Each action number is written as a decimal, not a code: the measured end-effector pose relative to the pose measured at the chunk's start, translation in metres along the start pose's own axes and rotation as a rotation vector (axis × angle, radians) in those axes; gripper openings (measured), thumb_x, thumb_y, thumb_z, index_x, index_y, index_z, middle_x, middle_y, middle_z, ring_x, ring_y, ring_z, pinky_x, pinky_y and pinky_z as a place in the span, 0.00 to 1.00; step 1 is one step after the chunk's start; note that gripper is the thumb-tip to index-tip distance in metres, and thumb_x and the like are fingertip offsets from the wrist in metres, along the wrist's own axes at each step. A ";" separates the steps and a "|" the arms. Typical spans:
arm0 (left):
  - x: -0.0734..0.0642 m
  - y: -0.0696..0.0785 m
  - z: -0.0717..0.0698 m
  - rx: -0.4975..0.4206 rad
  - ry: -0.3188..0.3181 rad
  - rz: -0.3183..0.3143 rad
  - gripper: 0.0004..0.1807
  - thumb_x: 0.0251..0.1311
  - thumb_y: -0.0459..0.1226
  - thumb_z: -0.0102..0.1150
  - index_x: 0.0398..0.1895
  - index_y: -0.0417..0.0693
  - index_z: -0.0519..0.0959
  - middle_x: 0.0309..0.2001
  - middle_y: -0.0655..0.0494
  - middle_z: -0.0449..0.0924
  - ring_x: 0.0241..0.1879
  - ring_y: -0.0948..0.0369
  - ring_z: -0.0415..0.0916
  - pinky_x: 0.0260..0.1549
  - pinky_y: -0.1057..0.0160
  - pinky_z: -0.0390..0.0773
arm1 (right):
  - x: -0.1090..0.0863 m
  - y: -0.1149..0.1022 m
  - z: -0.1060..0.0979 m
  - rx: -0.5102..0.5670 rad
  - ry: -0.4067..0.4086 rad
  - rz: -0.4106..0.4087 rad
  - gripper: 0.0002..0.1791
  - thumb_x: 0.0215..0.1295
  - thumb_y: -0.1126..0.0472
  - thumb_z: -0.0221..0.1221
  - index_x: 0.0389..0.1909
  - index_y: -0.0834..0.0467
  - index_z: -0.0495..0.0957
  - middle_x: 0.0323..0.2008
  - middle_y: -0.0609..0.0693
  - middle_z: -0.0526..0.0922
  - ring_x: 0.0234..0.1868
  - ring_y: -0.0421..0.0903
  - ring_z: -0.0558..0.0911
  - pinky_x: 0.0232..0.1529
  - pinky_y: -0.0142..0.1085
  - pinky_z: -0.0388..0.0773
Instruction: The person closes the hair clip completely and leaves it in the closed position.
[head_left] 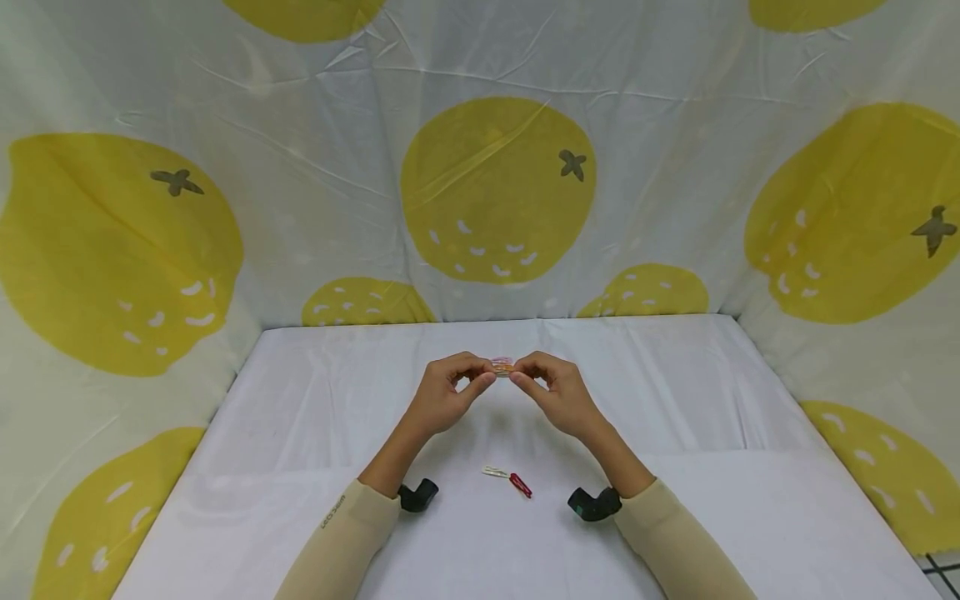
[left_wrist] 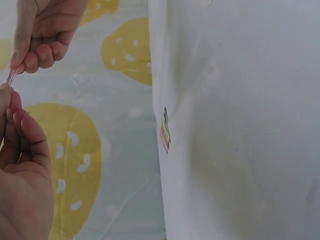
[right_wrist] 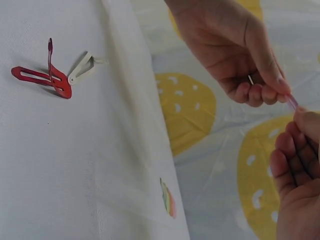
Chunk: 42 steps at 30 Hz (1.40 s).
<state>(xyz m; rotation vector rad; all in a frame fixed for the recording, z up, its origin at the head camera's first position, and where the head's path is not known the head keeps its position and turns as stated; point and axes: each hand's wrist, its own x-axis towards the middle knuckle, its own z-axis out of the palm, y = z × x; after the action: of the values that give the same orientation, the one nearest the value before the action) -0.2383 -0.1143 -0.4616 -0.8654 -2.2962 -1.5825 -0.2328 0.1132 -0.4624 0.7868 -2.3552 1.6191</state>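
From my station I count one left hand and one right hand, two in all. I have one slim pink piece, one red clip and one white clip. I see one multicoloured cluster, its pieces too blurred for me to number. I also count two sleeves, two black wrist devices, one table and, in my head view, nine yellow printed fruits, some cut off, three showing dark stems.
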 end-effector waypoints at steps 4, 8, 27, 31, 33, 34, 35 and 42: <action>0.000 0.020 -0.003 -0.040 -0.009 -0.006 0.03 0.67 0.29 0.65 0.39 0.36 0.85 0.35 0.47 0.85 0.34 0.63 0.75 0.34 0.68 0.76 | 0.000 0.000 -0.001 0.035 -0.015 0.003 0.02 0.72 0.61 0.63 0.42 0.55 0.83 0.37 0.57 0.87 0.38 0.43 0.82 0.42 0.34 0.81; 0.001 0.031 -0.006 -0.073 -0.024 0.012 0.03 0.66 0.27 0.64 0.39 0.35 0.85 0.34 0.47 0.85 0.35 0.65 0.75 0.34 0.69 0.76 | 0.000 -0.001 -0.002 0.046 -0.031 0.019 0.02 0.73 0.61 0.63 0.42 0.54 0.83 0.38 0.59 0.86 0.39 0.43 0.81 0.41 0.36 0.80; 0.000 -0.009 -0.002 0.044 0.000 0.003 0.03 0.67 0.40 0.68 0.39 0.52 0.88 0.34 0.59 0.87 0.33 0.63 0.77 0.34 0.61 0.80 | 0.000 0.007 0.001 0.016 0.024 0.030 0.02 0.69 0.60 0.67 0.39 0.53 0.84 0.35 0.48 0.87 0.38 0.42 0.81 0.41 0.33 0.78; 0.001 -0.014 -0.001 0.073 0.011 -0.024 0.05 0.66 0.42 0.69 0.40 0.53 0.89 0.35 0.61 0.88 0.33 0.64 0.79 0.35 0.62 0.80 | 0.002 0.012 0.000 -0.039 0.025 0.027 0.03 0.69 0.57 0.67 0.39 0.51 0.85 0.34 0.45 0.86 0.36 0.42 0.81 0.39 0.33 0.78; 0.001 -0.016 -0.001 0.093 0.009 -0.041 0.05 0.66 0.42 0.69 0.41 0.53 0.89 0.36 0.61 0.88 0.33 0.64 0.80 0.35 0.63 0.81 | 0.003 0.015 0.000 -0.062 0.015 0.032 0.04 0.69 0.55 0.67 0.40 0.51 0.85 0.34 0.44 0.86 0.36 0.42 0.80 0.39 0.33 0.78; 0.001 -0.017 -0.001 0.104 0.003 -0.052 0.06 0.66 0.43 0.70 0.41 0.53 0.89 0.36 0.62 0.88 0.33 0.65 0.80 0.36 0.62 0.82 | 0.003 0.017 -0.001 -0.072 0.009 0.036 0.04 0.69 0.55 0.67 0.40 0.51 0.85 0.34 0.44 0.86 0.36 0.42 0.80 0.39 0.34 0.79; 0.001 -0.018 0.000 0.117 -0.002 -0.061 0.06 0.66 0.43 0.69 0.40 0.53 0.89 0.36 0.62 0.88 0.33 0.65 0.80 0.36 0.61 0.83 | 0.004 0.019 -0.001 -0.084 0.003 0.042 0.05 0.69 0.54 0.67 0.40 0.51 0.85 0.34 0.44 0.86 0.36 0.42 0.80 0.39 0.36 0.79; 0.004 -0.027 0.001 0.205 -0.053 -0.103 0.06 0.65 0.42 0.70 0.40 0.52 0.89 0.35 0.61 0.88 0.33 0.65 0.80 0.37 0.57 0.85 | 0.005 0.035 -0.001 -0.134 -0.015 0.037 0.05 0.70 0.56 0.67 0.40 0.52 0.84 0.35 0.44 0.86 0.35 0.41 0.80 0.38 0.41 0.81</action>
<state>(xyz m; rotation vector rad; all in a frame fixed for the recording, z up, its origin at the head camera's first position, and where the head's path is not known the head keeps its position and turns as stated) -0.2568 -0.1191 -0.4805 -0.7582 -2.5228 -1.3455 -0.2551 0.1221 -0.4887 0.7352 -2.4725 1.4555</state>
